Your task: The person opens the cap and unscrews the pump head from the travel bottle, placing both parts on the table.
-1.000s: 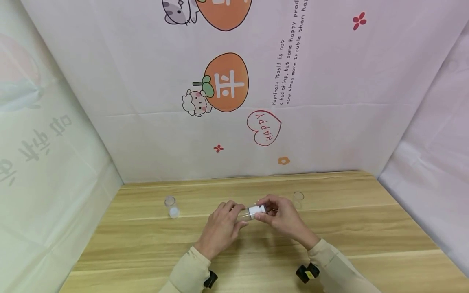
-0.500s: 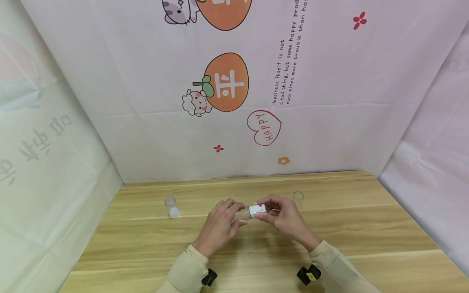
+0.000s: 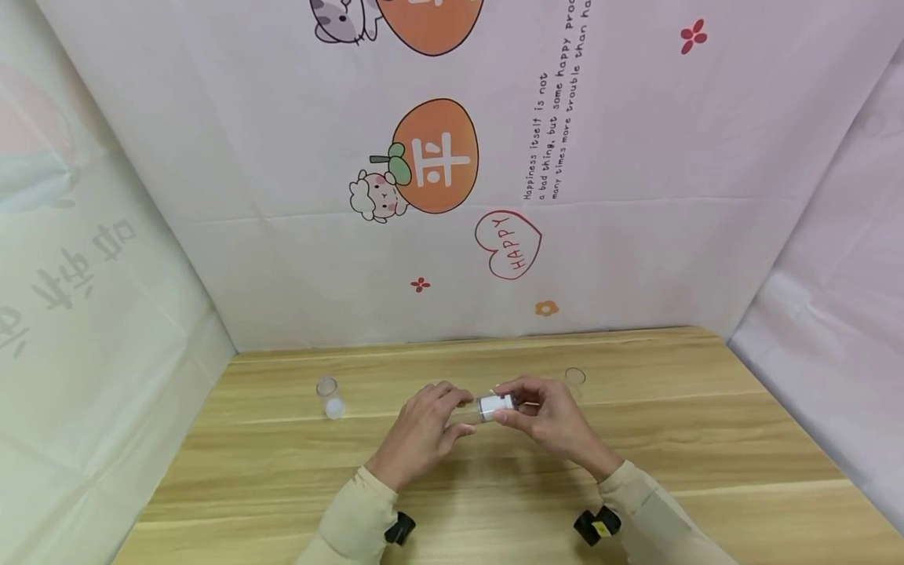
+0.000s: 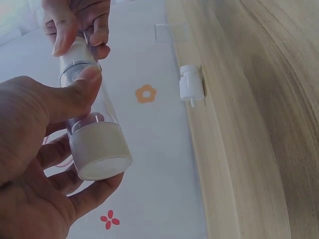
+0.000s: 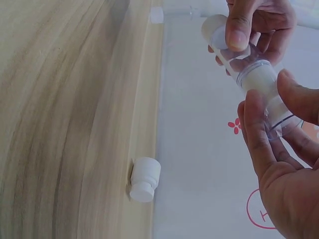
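Observation:
My left hand (image 3: pixel 417 435) holds a clear plastic bottle (image 3: pixel 466 415) with a white base (image 4: pixel 102 152), thumb on one side and fingers on the other. My right hand (image 3: pixel 554 421) grips a white cylindrical piece (image 3: pixel 497 406) with a clear rim at its outer end. The two parts meet end to end, tilted, between the hands above the table. How deeply one sits in the other I cannot tell. Behind the hands, a small white pump top (image 5: pixel 144 179) with a spout stands on the table; the hands mostly hide it in the head view.
On the wooden table (image 3: pixel 282 486), another clear container with a white bottom (image 3: pixel 332 399) stands at the left. A transparent cap (image 3: pixel 575 384) stands at the right, behind my right hand. A printed white backdrop (image 3: pixel 297 282) rises along the table's back edge.
My left hand and forearm have shifted slightly left, with its fingers a little farther back on the bottle. My right hand keeps nearly the same place and hold. The parts on the table have not moved.

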### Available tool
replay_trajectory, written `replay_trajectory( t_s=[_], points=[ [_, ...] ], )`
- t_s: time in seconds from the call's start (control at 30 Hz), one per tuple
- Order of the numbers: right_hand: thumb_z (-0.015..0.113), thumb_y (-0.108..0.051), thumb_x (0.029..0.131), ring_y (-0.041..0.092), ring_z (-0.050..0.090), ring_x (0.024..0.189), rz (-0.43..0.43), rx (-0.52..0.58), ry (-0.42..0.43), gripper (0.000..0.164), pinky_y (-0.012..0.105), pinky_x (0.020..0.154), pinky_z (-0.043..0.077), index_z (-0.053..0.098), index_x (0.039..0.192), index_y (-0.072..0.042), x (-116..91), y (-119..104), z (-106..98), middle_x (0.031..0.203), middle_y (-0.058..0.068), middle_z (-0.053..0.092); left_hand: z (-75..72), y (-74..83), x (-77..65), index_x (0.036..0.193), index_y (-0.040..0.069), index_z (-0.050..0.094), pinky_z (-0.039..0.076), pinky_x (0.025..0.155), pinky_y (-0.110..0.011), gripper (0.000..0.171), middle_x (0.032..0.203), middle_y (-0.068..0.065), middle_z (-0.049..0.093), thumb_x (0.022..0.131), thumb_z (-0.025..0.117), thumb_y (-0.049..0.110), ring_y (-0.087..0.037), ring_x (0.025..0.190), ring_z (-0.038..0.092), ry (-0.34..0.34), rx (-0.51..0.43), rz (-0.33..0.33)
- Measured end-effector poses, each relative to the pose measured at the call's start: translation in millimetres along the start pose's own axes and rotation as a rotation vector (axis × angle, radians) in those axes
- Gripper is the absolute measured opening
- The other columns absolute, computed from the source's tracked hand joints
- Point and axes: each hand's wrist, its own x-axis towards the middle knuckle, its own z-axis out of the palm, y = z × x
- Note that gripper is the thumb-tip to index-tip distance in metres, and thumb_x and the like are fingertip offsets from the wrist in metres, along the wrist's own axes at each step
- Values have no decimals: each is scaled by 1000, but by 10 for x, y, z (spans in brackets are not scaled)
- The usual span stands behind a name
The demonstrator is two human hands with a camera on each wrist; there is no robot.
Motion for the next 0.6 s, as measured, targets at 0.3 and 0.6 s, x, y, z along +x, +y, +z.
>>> replay_trajectory(
  t_s=[0.3, 0.6],
  points=[
    [78, -3, 88, 21, 67, 83, -11, -13, -62, 24, 32, 72, 61, 73, 111, 0, 32, -29, -42, 102, 13, 71, -25, -32, 6, 113, 5, 71, 50, 72, -30, 34, 105, -5, 70, 86, 83, 20, -20, 87, 63, -45, -38, 4],
    [79, -3, 88, 20, 66, 79, -21, -84, -92, 22, 28, 69, 60, 73, 109, 2, 30, -70, -45, 98, 12, 72, -56, -44, 4, 112, 2, 71, 51, 71, -27, 34, 99, -6, 69, 85, 83, 18, -20, 83, 63, -84, -81, 37]
  ],
)
